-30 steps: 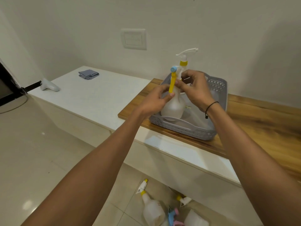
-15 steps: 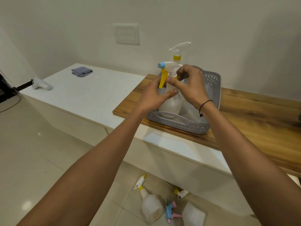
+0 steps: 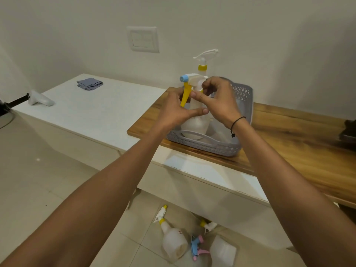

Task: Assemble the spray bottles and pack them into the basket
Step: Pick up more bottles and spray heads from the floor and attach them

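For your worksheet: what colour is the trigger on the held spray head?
Yellow trigger, seen in the head view.

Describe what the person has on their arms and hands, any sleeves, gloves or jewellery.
Both forearms are bare, with no sleeves in view and no gloves. The right hand has a thin black cord bracelet at the wrist, with a small knot or bead hanging from it. The left hand and its wrist carry nothing visible, no ring or watch.

light: dim, soft, even | shadow: right wall | edges: wide-angle bending | right edge: possibly motion-blurred
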